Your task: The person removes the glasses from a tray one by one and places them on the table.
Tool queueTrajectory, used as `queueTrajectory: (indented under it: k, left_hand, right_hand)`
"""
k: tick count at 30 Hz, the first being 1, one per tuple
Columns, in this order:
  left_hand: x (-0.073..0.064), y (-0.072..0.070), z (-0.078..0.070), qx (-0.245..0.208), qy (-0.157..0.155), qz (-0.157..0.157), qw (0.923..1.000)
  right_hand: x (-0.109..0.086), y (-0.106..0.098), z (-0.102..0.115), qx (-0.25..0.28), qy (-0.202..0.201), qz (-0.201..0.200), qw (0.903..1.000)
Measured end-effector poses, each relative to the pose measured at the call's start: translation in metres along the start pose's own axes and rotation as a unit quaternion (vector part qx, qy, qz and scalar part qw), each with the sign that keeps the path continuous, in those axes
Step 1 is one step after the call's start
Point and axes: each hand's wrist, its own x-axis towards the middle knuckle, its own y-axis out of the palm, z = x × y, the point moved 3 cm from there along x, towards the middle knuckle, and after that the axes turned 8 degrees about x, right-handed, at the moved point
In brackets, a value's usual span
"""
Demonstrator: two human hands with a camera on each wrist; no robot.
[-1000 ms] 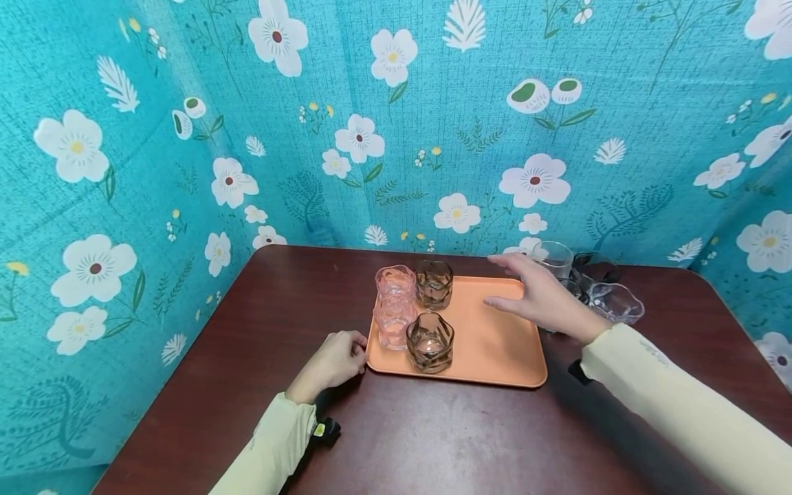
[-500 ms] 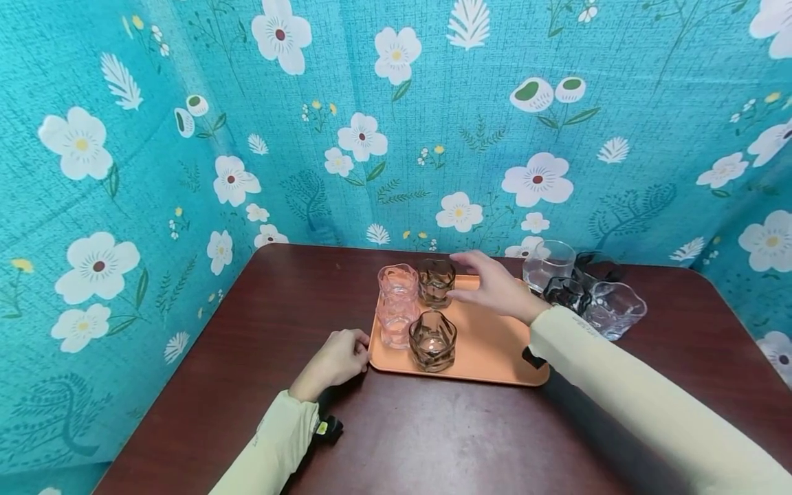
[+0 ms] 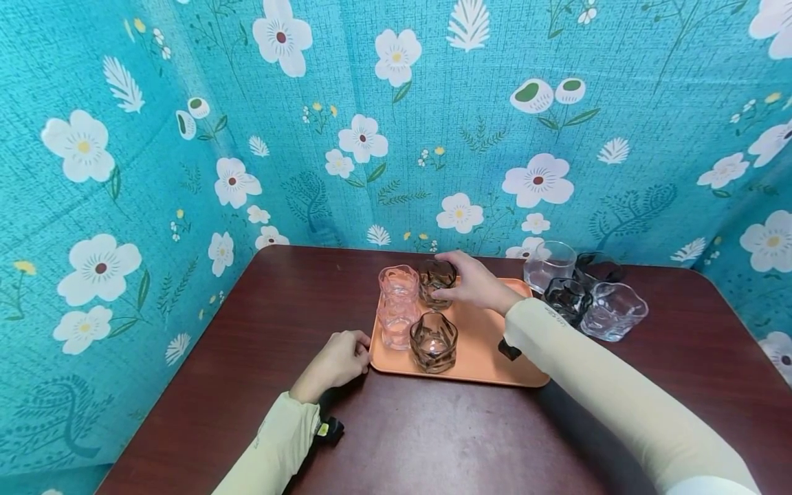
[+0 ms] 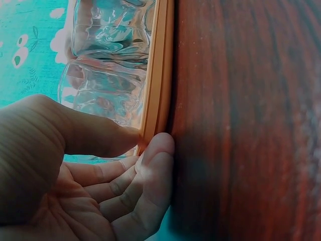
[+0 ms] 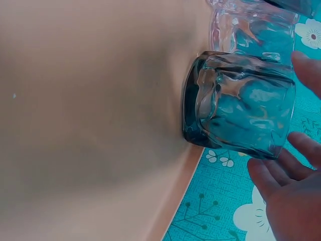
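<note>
My left hand (image 3: 336,359) pinches the near-left corner of the orange tray (image 3: 495,371) between thumb and fingers; in the left wrist view the thumb presses on the rim (image 4: 154,85). My right hand (image 3: 475,283) is at the far brown glass (image 3: 433,278) on the tray. Its thumb and fingers are spread either side of that faceted glass (image 5: 241,105), close to its rim, in the right wrist view. Nearer the front of the tray stands a second brown glass (image 3: 433,344). Left of these, two pink glasses, a far one (image 3: 398,280) and a near one (image 3: 396,328), stand in a column.
Right of the tray stand a tall clear glass (image 3: 547,268), a dark glass (image 3: 566,295), another dark glass (image 3: 599,267) and a wavy clear glass (image 3: 614,313). They are grouped closely on the dark wooden table (image 3: 433,433). A flowered teal cloth (image 3: 346,206) hangs behind the table.
My right hand has moved left across the tray, from near the glasses at the right to the far brown glass. The left hand has stayed at the tray's corner.
</note>
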Motion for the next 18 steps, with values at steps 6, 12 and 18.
queueTrajectory:
  k: [6,12,18]
  left_hand:
    - [0.0002,0.0001,0.0006,0.0,0.004,-0.004,1.0]
    - [0.0003,-0.0011,-0.0006,-0.002,0.005,-0.006,1.0]
    - [0.0007,-0.0009,-0.0007,0.0,0.001,-0.003,1.0]
  right_hand:
    - [0.0021,0.001,-0.0004,-0.003,0.013,0.003,0.9999]
    - [0.0023,-0.0002,0.0008,-0.003,0.02,-0.013,0.9997]
    - [0.0038,0.0005,-0.0022,-0.027,0.015,-0.03,0.9991]
